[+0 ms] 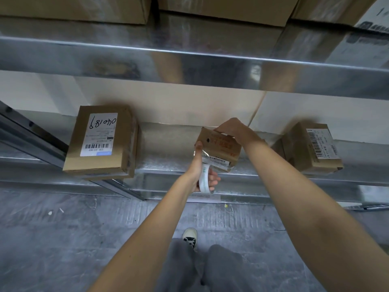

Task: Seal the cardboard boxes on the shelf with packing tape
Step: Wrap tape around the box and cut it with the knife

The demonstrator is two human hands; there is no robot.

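A small cardboard box (221,147) with red print sits tilted at the front of the metal shelf (168,163), in the middle of the head view. My right hand (233,129) grips its far top edge. My left hand (201,171) holds a roll of clear packing tape (205,181) below the box, with the thumb pressed against the box's left corner. A strip of clear tape (214,160) runs from the roll across the box's front face and over a barcode label.
A larger box (101,142) with a white handwritten label stands on the shelf to the left. Another labelled box (313,147) lies to the right. Above runs a higher metal shelf (189,60) loaded with cartons. Concrete floor, grey trousers and a shoe (190,237) are below.
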